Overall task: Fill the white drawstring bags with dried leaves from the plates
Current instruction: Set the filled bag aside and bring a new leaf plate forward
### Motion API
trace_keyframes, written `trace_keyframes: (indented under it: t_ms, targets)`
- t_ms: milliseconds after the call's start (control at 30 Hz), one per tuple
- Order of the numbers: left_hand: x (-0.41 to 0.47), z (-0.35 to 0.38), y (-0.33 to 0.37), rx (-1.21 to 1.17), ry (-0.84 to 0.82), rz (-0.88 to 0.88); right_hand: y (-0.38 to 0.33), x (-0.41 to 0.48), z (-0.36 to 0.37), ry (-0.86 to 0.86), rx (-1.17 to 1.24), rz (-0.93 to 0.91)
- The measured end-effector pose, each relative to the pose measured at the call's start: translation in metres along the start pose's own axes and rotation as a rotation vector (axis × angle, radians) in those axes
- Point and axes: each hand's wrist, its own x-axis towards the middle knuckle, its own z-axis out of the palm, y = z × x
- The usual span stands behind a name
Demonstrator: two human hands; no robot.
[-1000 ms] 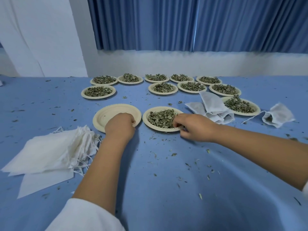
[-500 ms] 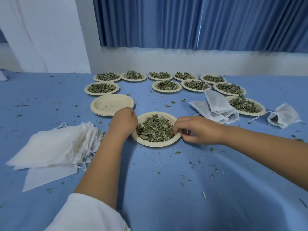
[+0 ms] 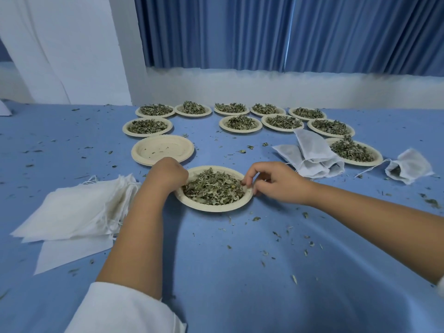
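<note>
A paper plate point(image 3: 216, 207) heaped with dried leaves point(image 3: 213, 188) sits in front of me on the blue table. My left hand point(image 3: 165, 174) is curled over the plate's left rim and grips it. My right hand point(image 3: 278, 183) pinches the right rim between thumb and curled fingers. To my left lies a stack of flat, empty white drawstring bags point(image 3: 72, 212). Filled white bags point(image 3: 312, 157) lie in a heap to the right, with one more bag point(image 3: 408, 164) further right.
A stack of empty paper plates point(image 3: 163, 150) sits just behind my left hand. Several plates of leaves point(image 3: 240, 122) stand in rows at the back, one point(image 3: 355, 152) beside the filled bags. Leaf crumbs are scattered over the blue cloth point(image 3: 240, 272). A blue curtain hangs behind.
Both hands have pulled the full plate toward me, away from the empty plates. My left hand came off the empty plates onto the full plate's rim.
</note>
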Motion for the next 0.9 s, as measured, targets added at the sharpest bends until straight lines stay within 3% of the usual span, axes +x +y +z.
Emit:
trace_keyframes:
  t_ms: [133,300,600,800,900]
  targets:
    - [-0.001,-0.007,-0.008,0.019,-0.100,-0.080,-0.003,0.004,0.009,-0.045,0.002,-0.012]
    - [-0.002,-0.007,-0.008,-0.153,-0.179,-0.139,-0.002,0.005,0.005,-0.056,0.075,0.029]
    - [-0.008,-0.003,0.002,-0.236,-0.278,-0.145,0.004,0.013,0.003,0.195,0.036,0.082]
    - [-0.016,0.001,0.012,-0.290,-0.344,-0.119,0.002,0.019,0.003,0.242,0.016,0.118]
    - [-0.013,0.003,0.010,-0.191,-0.282,-0.088,-0.004,0.023,0.005,0.260,0.001,0.104]
